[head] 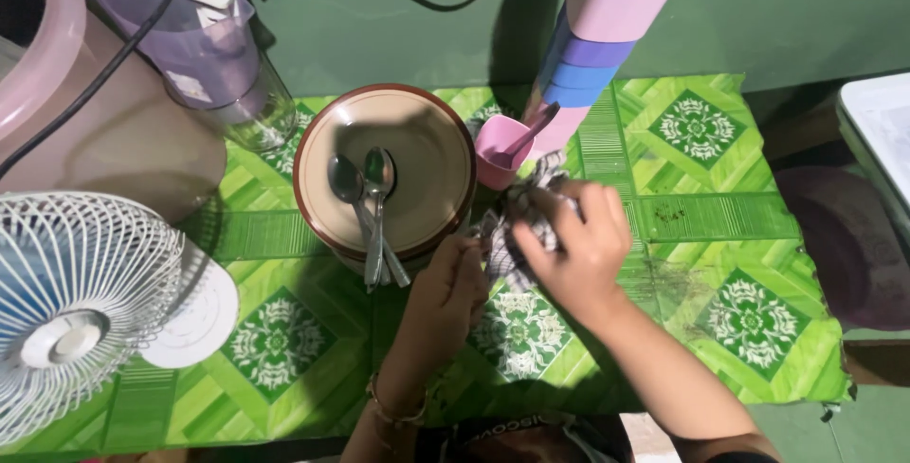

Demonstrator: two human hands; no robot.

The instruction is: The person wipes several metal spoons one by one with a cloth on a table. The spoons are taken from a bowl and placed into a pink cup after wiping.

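**Checked cloth gripped in both hands beside the bowl**

Where the green patterned table cover (720,236) meets the brown-rimmed bowl (384,174), a checked cloth (507,240) is bunched between two hands. It is clasped from above by the right hand (573,245), fingers curled shut around it, and pinched at its edge by the left hand (455,278). Two spoons (365,188) are left resting in the bowl, with a pink cup (500,150) just beside it.
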